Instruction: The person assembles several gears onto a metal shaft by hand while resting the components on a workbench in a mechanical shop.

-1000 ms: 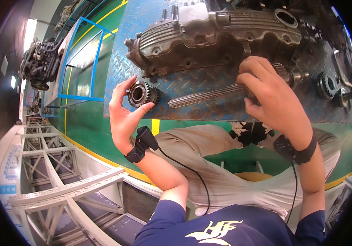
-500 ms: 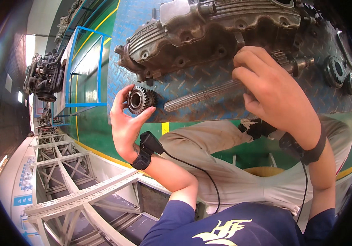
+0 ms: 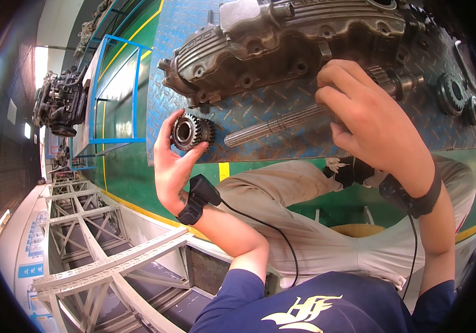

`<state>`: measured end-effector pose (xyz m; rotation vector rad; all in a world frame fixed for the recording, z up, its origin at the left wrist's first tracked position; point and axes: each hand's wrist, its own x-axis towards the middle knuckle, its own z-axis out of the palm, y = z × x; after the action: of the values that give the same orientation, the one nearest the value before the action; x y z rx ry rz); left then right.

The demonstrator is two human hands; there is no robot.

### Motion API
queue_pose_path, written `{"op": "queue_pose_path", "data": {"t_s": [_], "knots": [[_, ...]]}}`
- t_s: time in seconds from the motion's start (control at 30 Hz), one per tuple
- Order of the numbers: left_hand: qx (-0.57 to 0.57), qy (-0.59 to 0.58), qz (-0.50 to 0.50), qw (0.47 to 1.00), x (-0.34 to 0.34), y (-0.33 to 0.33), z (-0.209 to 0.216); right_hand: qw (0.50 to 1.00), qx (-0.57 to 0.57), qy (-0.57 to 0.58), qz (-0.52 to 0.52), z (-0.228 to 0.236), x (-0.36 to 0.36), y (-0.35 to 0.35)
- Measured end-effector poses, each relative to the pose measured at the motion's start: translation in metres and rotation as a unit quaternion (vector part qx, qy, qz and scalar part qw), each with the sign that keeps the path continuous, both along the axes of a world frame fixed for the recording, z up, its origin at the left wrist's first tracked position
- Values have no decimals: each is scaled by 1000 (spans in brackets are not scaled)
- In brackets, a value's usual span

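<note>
My left hand (image 3: pixel 172 166) grips a steel gear (image 3: pixel 192 132) between thumb and fingers at the left end of the worktable. The gear's round bore faces left, toward the palm side. A long splined shaft (image 3: pixel 274 125) lies slantwise to the right of the gear, its free end apart from it. Over the middle of the shaft my right hand (image 3: pixel 368 111) is curled with its fingers bent around it. A toothed section (image 3: pixel 379 80) of the shaft shows beyond the knuckles. The right fingertips are partly hidden.
A large ribbed metal engine cover (image 3: pixel 282 50) lies along the far side of the blue tread-plate table (image 3: pixel 238 105). Loose gears (image 3: pixel 453 94) and a wrench (image 3: pixel 469 69) lie at the right. An engine (image 3: pixel 59 102) stands by a blue frame (image 3: pixel 133 94) at far left.
The view has shifted slightly. Both hands keep nearly the same places, with the gear in the left and the shaft under the right.
</note>
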<state>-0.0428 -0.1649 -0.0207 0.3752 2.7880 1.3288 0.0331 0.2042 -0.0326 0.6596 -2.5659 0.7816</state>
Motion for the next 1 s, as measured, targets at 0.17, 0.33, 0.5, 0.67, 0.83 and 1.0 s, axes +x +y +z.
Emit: {"op": "queue_pose_path", "data": {"t_s": [0.17, 0.33, 0.5, 0.67, 0.83, 1.0], "knots": [[32, 3, 3, 999, 0, 2, -2, 1000, 4, 4, 1, 3, -1, 3], [-5, -3, -2, 1000, 0, 1, 5, 999, 24, -10, 30, 10, -3, 3], [-90, 168, 27, 981, 13, 17, 19, 996, 51, -67, 6, 34, 12, 4], [-11, 267, -42, 963, 39, 37, 50, 993, 52, -86, -65, 41, 24, 18], [-97, 252, -153, 951, 47, 103, 34, 993, 68, -71, -69, 27, 25, 40], [-108, 270, -178, 940, 62, 173, 15, 991, 65, -75, -86, 21, 25, 44]]}}
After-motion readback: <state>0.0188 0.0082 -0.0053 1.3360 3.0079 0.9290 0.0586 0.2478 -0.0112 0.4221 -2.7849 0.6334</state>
